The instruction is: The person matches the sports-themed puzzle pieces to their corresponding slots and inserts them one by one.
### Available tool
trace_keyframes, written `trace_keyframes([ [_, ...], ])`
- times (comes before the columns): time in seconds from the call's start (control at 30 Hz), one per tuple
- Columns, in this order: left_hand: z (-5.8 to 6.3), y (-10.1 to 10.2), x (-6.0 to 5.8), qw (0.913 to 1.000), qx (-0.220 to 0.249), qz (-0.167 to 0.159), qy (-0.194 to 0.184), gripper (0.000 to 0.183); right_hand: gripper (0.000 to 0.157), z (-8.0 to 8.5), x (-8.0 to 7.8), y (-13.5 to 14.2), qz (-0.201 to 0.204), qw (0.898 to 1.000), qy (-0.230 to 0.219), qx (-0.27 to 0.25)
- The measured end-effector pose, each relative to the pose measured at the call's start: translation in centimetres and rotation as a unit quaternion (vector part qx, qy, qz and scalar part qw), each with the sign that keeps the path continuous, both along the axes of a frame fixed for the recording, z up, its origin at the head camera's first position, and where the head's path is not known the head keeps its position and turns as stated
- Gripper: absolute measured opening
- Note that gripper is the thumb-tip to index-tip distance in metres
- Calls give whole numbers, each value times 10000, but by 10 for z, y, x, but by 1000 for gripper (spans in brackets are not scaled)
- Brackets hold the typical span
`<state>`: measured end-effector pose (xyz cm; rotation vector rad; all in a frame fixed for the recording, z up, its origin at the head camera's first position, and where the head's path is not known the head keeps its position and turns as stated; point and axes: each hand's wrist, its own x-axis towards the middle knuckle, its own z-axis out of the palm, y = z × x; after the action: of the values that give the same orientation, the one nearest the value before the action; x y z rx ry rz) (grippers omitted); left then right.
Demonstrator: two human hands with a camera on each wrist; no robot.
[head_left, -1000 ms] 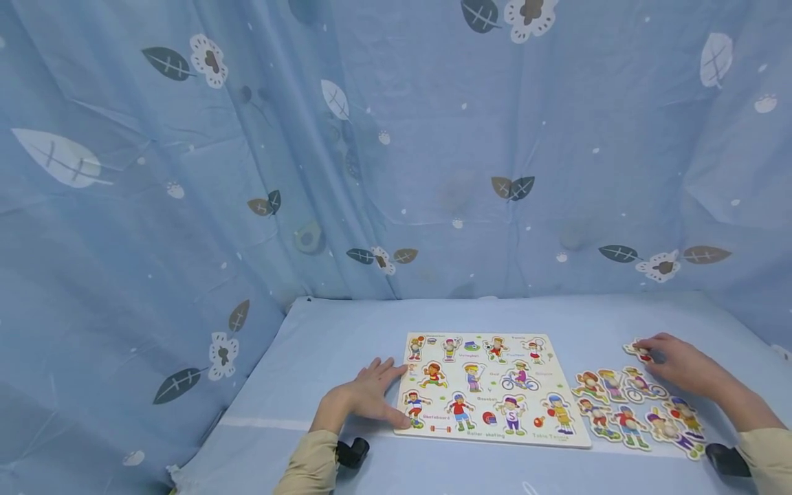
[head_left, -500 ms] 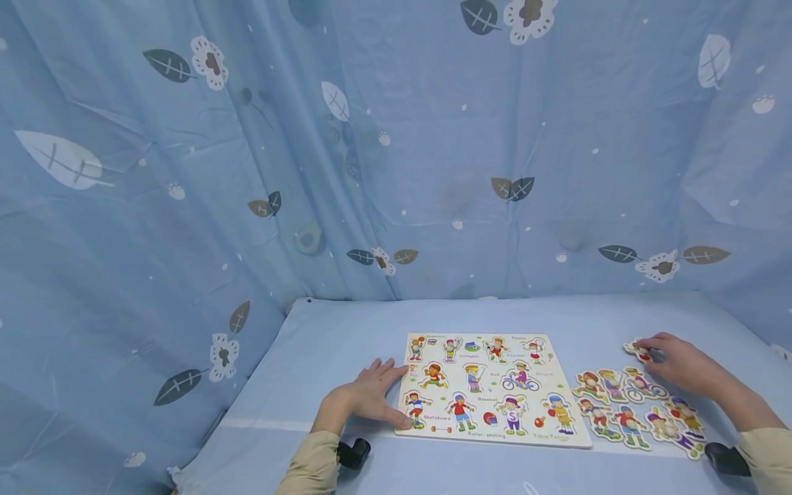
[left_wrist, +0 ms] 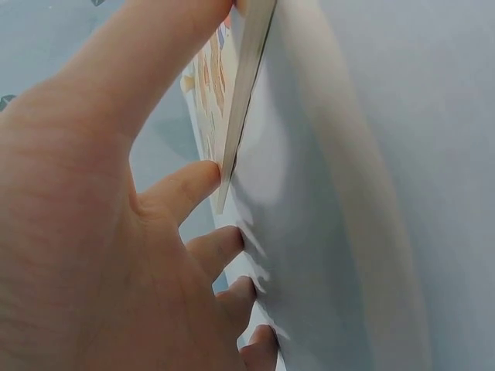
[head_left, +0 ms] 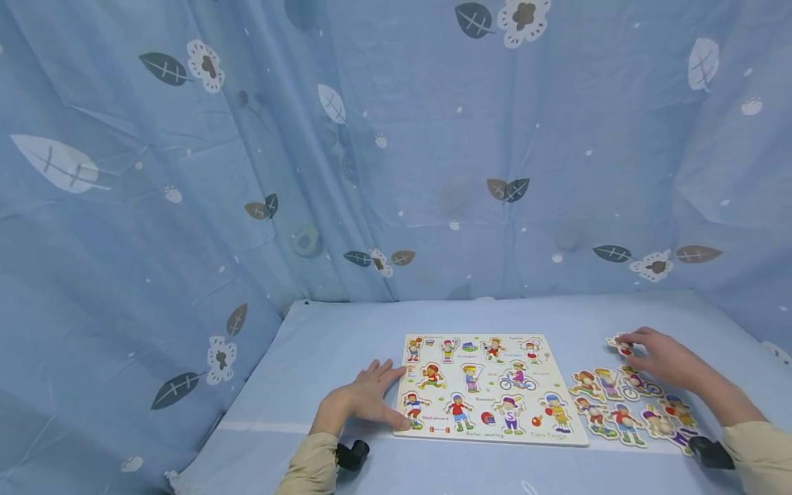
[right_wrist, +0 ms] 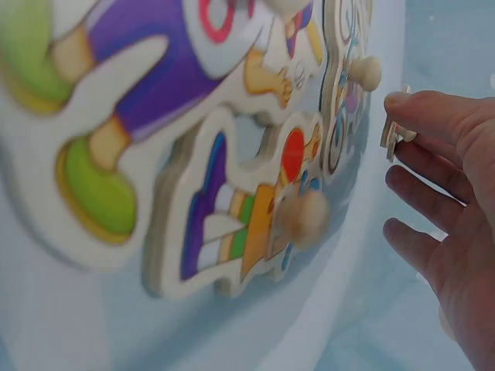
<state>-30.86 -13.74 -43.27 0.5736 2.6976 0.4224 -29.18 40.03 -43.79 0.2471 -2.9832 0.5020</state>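
A wooden puzzle board (head_left: 454,381) printed with sports figures lies on the table in the head view. My left hand (head_left: 364,395) is at its left edge, fingers spread, thumb over the near corner; in the left wrist view the index fingertip meets the board's edge (left_wrist: 242,100) and the other fingertips rest on the cloth. My right hand (head_left: 665,359) pinches a small knobbed puzzle piece (head_left: 621,346) between thumb and fingers, right of the board. Its picture is mostly covered by the fingers. The right wrist view shows this piece edge-on at the fingertips (right_wrist: 398,98).
Several knobbed puzzle pieces (head_left: 628,425) lie clustered right of the board, just in front of my right hand. One, a table tennis player (right_wrist: 244,232), sits close to the right wrist camera. A blue patterned curtain (head_left: 396,151) hangs behind the table (head_left: 346,323).
My right hand has moved slightly left with the pinched puzzle piece, which has moved off its former spot. The left hand stays at the board's edge. The head view has shifted a little.
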Motion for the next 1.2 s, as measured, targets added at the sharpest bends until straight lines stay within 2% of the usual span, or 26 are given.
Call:
trace_keyframes([
  [0.6, 1, -1, 0, 9999, 45, -114, 18, 103, 48, 6, -7, -19, 25, 9999, -103, -85],
  [1.2, -1, -1, 0, 9999, 23, -135, 59, 103, 45, 11, -11, -46, 241, 9995, -62, -189],
])
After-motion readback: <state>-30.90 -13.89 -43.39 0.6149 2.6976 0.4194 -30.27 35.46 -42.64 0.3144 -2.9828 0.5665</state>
